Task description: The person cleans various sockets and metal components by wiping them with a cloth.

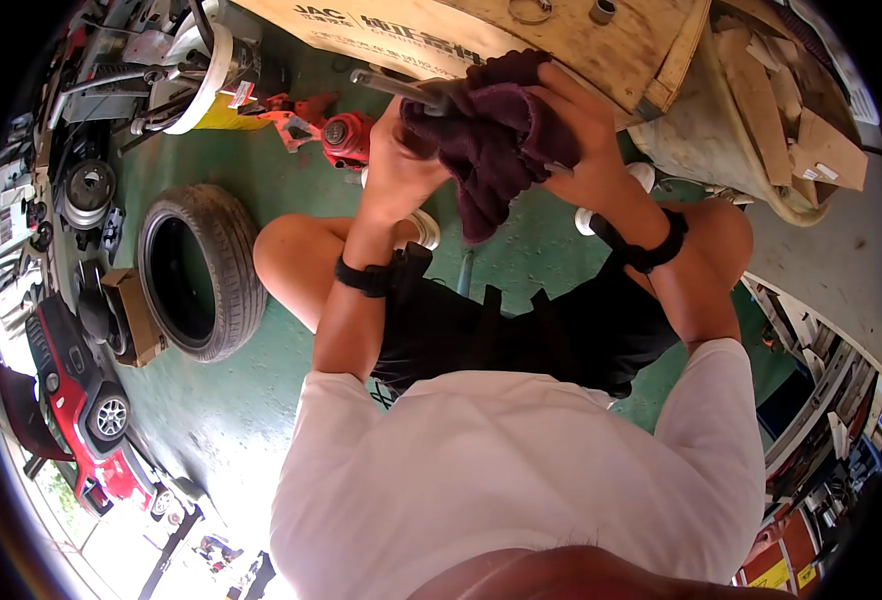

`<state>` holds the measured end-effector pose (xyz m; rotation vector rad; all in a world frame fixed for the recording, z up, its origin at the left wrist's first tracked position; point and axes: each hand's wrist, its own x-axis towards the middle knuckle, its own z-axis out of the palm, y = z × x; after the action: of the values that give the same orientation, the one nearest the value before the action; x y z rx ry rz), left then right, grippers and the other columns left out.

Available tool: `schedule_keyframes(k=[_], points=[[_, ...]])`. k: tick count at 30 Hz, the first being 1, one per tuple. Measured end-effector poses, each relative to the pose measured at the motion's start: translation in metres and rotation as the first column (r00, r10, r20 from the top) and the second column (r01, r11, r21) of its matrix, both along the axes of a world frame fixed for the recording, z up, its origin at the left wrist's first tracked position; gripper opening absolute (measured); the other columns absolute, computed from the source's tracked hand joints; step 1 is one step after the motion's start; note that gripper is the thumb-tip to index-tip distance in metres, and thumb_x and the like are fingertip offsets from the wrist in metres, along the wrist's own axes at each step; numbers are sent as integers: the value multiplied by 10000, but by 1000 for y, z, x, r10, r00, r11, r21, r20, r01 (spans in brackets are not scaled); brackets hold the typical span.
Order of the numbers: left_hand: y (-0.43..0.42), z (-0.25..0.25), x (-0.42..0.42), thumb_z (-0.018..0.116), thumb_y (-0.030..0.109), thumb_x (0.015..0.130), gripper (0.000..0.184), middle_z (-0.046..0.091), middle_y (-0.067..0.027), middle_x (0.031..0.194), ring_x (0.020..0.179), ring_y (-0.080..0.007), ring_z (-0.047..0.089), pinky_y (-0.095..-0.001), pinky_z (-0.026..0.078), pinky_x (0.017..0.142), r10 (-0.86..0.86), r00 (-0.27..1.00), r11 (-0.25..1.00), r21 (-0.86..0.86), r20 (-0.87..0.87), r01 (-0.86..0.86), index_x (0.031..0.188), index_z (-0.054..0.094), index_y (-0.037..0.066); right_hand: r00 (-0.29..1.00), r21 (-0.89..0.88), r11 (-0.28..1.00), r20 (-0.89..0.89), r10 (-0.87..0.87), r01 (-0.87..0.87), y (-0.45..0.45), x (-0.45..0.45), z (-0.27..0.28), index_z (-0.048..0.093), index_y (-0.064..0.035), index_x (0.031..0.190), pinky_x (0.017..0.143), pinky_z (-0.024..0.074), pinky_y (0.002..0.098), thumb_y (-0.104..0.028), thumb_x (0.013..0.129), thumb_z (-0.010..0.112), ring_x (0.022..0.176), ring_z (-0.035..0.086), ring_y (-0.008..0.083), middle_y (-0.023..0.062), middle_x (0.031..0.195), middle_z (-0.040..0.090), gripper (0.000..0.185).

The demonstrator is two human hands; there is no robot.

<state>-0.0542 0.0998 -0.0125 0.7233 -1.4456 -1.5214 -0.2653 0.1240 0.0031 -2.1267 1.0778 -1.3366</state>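
While I gripped the cloth [496,140]: my left fingers [393,125] were curled closed on its left side, close by the rod, and my right fingers [566,95] were wrapped round its right side.
Rod [391,87]: it ran into the bunched cloth, one bare end poking out to the left; the rest was covered, so I couldn't tell its length or shape.
Place: cloth and rod were held up above the green floor [201,400], by the near edge of the lettered carton [641,55], left of its near right corner.
Wiping, as I judged the step: it called for one set of fingers to steady the rod while the other squeezed the cloth round it and drew it along with a slight twist.
Loose fold: it hung toward the floor, better gathered in so that a clean patch met the metal.
Carton top: a metal ring [531,20] and a small cylinder [602,12] sat back from the near edge, worth keeping the cloth clear of.
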Motion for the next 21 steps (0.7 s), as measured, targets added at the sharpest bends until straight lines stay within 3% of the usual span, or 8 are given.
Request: schedule_keyframes(k=[3, 5, 6, 11, 16, 18, 21], points=[[7, -9, -8, 694, -100, 744, 526, 615, -83, 1181, 1069, -125, 582, -287, 459, 950, 57, 998, 998, -27, -19, -57, 1230, 508, -20, 997, -116, 991, 30, -68, 71, 1, 4, -6, 619, 2, 1094, 828, 507, 344, -66, 614, 805, 949, 614, 306, 146, 1012, 619, 519], [7, -7, -8, 663, -118, 741, 536, 616, -88, 1185, 1067, -123, 583, -279, 459, 939, 57, 996, 994, -95, 73, -50, 1244, 502, -25, 924, 262, 964, 378, -57, -48, 2, 12, -10, 591, -9, 1150, 832, 511, 345, -60, 640, 808, 967, 622, 292, 147, 996, 631, 556], [7, -6, -8, 632, -137, 737, 549, 617, -92, 1189, 1065, -120, 585, -271, 460, 928, 64, 984, 987, -158, 166, -37, 1257, 496, -29, 926, 261, 964, 375, -55, -48, 3, 11, -8, 591, -9, 1150, 832, 511, 345, -60, 640, 808, 967, 622, 292, 147, 996, 631, 556], [3, -11, -1, 675, -93, 768, 611, 611, -87, 1202, 1077, -123, 580, -280, 470, 928, -7, 998, 998, -59, 63, 11, 1331, 445, -34, 995, 115, 993, 97, -33, 22, -5, 10, 0, 527, -11, 1244, 853, 515, 350, -84, 648, 818, 1019, 631, 254, 133, 1088, 592, 667], [2, -21, 2, 732, -40, 787, 700, 578, -94, 1250, 1127, -136, 560, -285, 462, 960, -47, 997, 998, 27, -61, 49, 1397, 390, -31, 987, 227, 973, 162, 15, -52, -10, 12, -3, 501, 4, 1283, 864, 511, 345, -82, 655, 804, 1041, 615, 266, 139, 1134, 554, 703], [3, -19, -2, 749, -27, 779, 771, 554, -104, 1282, 1149, -157, 558, -294, 452, 989, 23, 977, 999, 42, -212, -14, 1434, 342, -13, 986, 261, 963, 164, 21, -64, -9, 11, -1, 496, 10, 1290, 866, 510, 340, -83, 657, 799, 1045, 609, 268, 139, 1141, 550, 708], [-2, -7, 3, 748, 19, 798, 791, 539, -106, 1294, 1151, -179, 568, -313, 448, 1007, 56, 994, 998, -13, -89, -57, 1454, 306, 3, 977, 259, 953, 177, 116, -160, -6, 12, 2, 488, 21, 1285, 854, 512, 319, -126, 700, 796, 1042, 594, 255, 132, 1153, 530, 678]])
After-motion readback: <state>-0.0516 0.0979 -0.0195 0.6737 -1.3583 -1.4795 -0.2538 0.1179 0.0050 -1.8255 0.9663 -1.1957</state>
